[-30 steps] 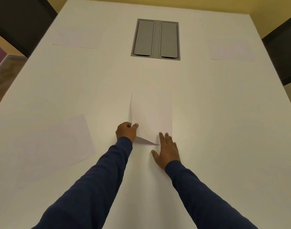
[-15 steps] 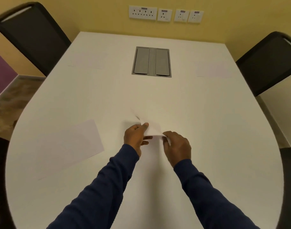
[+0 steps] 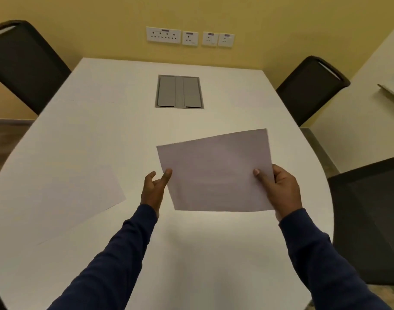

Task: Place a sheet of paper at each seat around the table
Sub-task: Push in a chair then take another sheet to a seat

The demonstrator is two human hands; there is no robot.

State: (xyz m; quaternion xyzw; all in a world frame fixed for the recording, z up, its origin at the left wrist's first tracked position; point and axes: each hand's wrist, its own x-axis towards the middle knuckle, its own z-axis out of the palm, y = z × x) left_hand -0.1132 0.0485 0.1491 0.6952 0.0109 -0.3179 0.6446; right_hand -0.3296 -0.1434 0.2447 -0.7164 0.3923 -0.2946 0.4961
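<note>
I hold a white sheet of paper (image 3: pixel 216 173) tilted above the middle of the white table (image 3: pixel 191 253). My right hand (image 3: pixel 279 189) grips its right edge, thumb on top. At the sheet's left edge is my left hand (image 3: pixel 154 189): only the thumb tip touches the paper, and the fingers are spread apart beside it. Three more sheets lie flat on the table: one near left (image 3: pixel 79 198), a faint one far left (image 3: pixel 90 90) and a faint one far right (image 3: pixel 245 97).
Dark chairs stand at the far left (image 3: pixel 23 63), the far right (image 3: pixel 310 88) and the near right (image 3: pixel 370 220). A grey power hatch (image 3: pixel 179 91) is set into the table's far middle. Wall sockets (image 3: pixel 189 38) sit on the yellow wall behind.
The sheet lay flat on the table and both hands pinched up its near edge. Now it is lifted, turned sideways and shifted right, and my hands have spread to its two sides.
</note>
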